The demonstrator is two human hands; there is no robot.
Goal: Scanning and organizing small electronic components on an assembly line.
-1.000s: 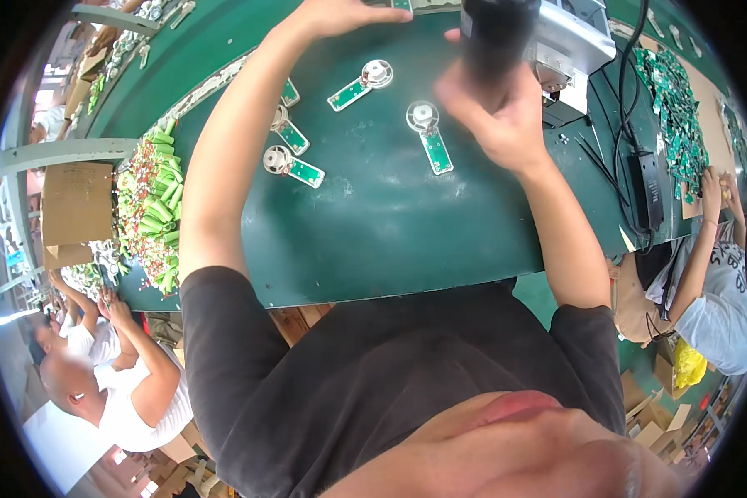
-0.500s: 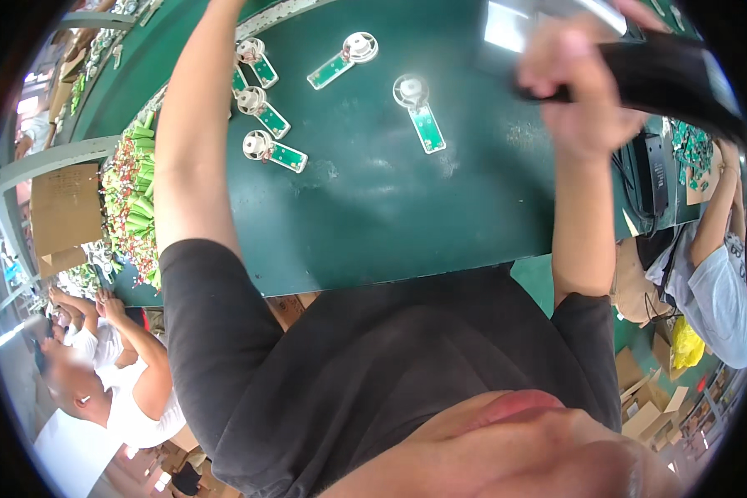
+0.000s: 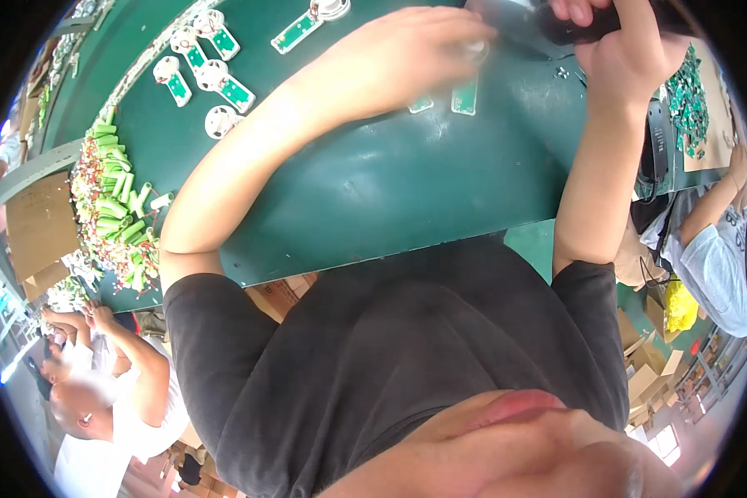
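My left hand (image 3: 427, 50) reaches across the green table, its fingertips smeared by motion. Beside them lies a white piece with a green circuit board (image 3: 465, 98), its round end partly hidden and blurred. The end of another green board (image 3: 421, 104) shows from under my left wrist. At the top right, my right hand (image 3: 627, 54) is closed around a dark, glossy object (image 3: 568, 26), cut off by the picture's edge; its kind is unclear. Left of my left forearm lie several white round-ended pieces with green boards (image 3: 227, 85), one partly covered by the arm.
Green tubes with red-and-white wires (image 3: 112, 203) are heaped at the table's left. A black box-shaped device (image 3: 657, 141) with cables stands at the right, near a pile of small green boards (image 3: 689, 108). Co-workers sit on both sides; cardboard boxes (image 3: 651, 378) stand at the lower right.
My left hand has swung from the top left to the pieces at the upper middle. My right hand and the dark object have moved up and right. The view has shifted over the table.
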